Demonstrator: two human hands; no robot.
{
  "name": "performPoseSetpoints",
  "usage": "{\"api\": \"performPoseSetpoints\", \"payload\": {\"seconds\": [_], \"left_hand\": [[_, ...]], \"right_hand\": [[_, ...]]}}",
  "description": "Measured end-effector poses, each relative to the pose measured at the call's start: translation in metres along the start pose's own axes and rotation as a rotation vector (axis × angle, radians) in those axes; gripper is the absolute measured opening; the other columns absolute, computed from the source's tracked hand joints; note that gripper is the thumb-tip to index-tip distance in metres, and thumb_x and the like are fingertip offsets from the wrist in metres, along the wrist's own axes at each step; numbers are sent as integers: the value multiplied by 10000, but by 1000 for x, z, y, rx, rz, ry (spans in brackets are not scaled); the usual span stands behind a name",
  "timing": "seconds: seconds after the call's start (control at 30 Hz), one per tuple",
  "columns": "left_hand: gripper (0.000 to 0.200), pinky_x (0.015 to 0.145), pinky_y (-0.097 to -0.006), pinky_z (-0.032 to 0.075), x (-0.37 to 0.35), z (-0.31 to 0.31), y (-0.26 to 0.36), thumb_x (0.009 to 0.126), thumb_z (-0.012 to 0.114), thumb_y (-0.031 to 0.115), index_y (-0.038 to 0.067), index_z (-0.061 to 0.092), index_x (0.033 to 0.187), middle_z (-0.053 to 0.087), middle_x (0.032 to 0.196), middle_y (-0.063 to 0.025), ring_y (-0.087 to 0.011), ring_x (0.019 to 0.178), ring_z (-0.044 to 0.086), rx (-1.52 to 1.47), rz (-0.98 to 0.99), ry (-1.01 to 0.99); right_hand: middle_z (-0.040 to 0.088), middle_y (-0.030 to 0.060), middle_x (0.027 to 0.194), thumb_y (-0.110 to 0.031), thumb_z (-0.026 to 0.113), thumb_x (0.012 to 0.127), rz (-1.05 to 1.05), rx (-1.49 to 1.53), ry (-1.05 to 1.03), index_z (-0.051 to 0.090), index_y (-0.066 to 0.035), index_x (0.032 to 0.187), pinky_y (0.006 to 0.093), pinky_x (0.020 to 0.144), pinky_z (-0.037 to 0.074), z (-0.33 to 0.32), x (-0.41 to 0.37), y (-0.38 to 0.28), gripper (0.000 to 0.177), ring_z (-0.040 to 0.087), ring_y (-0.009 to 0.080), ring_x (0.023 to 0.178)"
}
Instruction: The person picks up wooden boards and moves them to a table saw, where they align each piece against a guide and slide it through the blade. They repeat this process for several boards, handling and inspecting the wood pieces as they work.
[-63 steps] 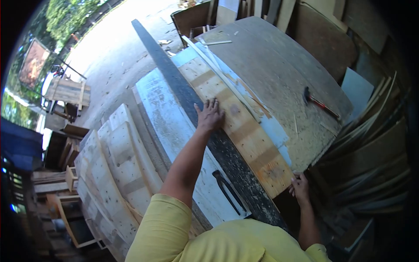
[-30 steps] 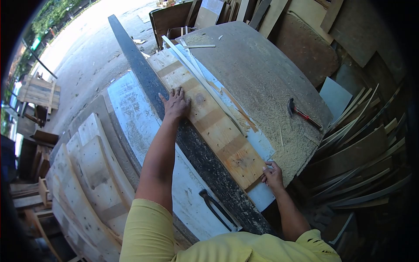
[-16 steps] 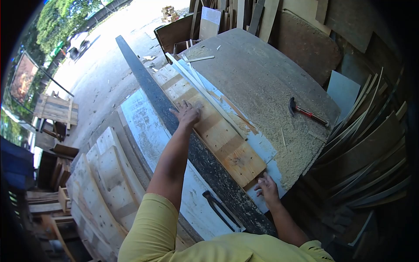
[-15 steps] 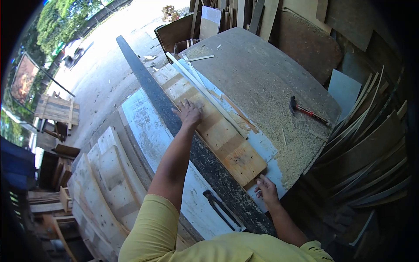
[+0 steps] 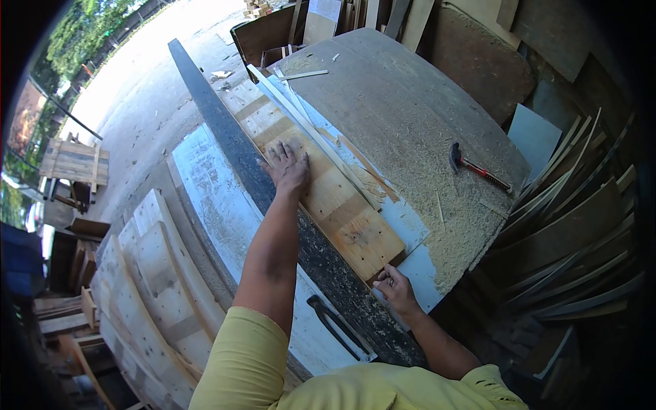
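Note:
My left hand (image 5: pixel 288 169) lies flat with fingers spread on a light wooden board (image 5: pixel 340 198), which has darker bands and small dark dots. The board's long side rests along a long black straight bar (image 5: pixel 236 133). At the board's near end, my right hand (image 5: pixel 395 288) has its thumb and fingers pinched together by the corner. Whatever is between those fingertips is hidden. Under the board shows a white, scuffed surface (image 5: pixel 418 273). Thin pale wood strips (image 5: pixel 328 156) lie along the board's far side.
A hammer (image 5: pixel 478 172) with a red and black handle lies amid sawdust on the brown tabletop (image 5: pixel 403 102). A black handle-like bar (image 5: pixel 335 328) is beside the long bar. Curved wooden panels (image 5: pixel 160 253) stand at left; many strips (image 5: pixel 581 246) lean at right.
My right hand has shifted left, closer against the board's near end, its fingers still pinched. My left hand stays flat on the board. The whole view has shifted slightly.

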State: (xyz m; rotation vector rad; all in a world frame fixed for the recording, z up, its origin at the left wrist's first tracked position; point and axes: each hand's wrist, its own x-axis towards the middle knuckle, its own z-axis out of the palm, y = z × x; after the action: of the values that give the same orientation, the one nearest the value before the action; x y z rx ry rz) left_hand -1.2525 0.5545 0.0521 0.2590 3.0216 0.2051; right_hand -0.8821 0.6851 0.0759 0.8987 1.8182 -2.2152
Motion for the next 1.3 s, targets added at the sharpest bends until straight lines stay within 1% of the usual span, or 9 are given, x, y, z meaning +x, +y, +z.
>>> {"api": "performPoseSetpoints", "payload": {"seconds": [0.2,0.27,0.4,0.5,0.6,0.67,1.1,1.17,1.3], "left_hand": [[740,1128,-629,-79,30,2,-14,977,252,543,48,181,1523,104,1611,-98,-334,1482,48,14,-4,14],[738,1116,-651,-87,38,5,-19,968,264,552,67,209,1521,110,1612,-79,-324,1483,51,-1,-2,38],[747,1122,-651,-63,51,-5,-25,970,258,557,65,181,1526,104,1611,-94,-329,1483,44,28,-2,-4],[747,1117,-661,-58,63,-6,-30,967,257,560,72,183,1528,111,1610,-91,-330,1483,52,8,0,0],[745,1118,-663,-50,73,-6,-34,964,257,560,78,189,1528,120,1609,-89,-331,1481,65,13,-8,3],[721,1117,-666,-57,79,-8,-37,969,273,541,96,192,1530,119,1612,-63,-320,1483,70,31,-14,3],[690,1116,-674,-44,118,-19,-59,971,288,515,112,217,1527,141,1610,-42,-299,1483,95,49,9,37],[678,1114,-680,-36,122,-27,-64,973,313,494,110,224,1525,141,1610,-39,-299,1483,97,28,27,-12],[716,1120,-672,-31,131,-25,-70,952,371,505,88,234,1518,152,1606,-64,-306,1483,89,85,42,-86]], "right_hand": [[460,-25,805,-90,682,834,-73,-30,-43,516,-31,906,194,633,375,13,24,-5,190,428,40,722],[449,-37,767,-107,669,851,-61,-14,-60,517,-57,941,190,546,353,18,28,-11,183,409,28,626],[451,-31,774,-119,663,860,-69,-28,-62,517,-53,957,189,556,356,26,41,-15,187,414,31,635],[468,-30,814,-92,673,856,32,19,-65,530,-28,945,191,619,367,32,47,-25,181,412,32,718],[468,-36,804,-87,668,863,-19,-31,-75,532,-32,957,188,601,362,36,58,-23,174,414,27,696],[469,-26,798,-122,663,867,-79,-57,-105,517,-46,984,189,526,347,38,65,-22,202,411,34,601],[473,-41,755,-132,664,881,-2,26,-131,529,-57,973,187,508,332,62,95,-49,180,423,24,611],[503,-22,783,-154,665,887,51,10,-198,527,-64,1028,183,510,350,61,103,-53,217,430,32,576],[531,-3,900,-175,664,893,40,71,-221,536,-61,1141,208,621,432,63,98,-57,301,553,83,776]]}}
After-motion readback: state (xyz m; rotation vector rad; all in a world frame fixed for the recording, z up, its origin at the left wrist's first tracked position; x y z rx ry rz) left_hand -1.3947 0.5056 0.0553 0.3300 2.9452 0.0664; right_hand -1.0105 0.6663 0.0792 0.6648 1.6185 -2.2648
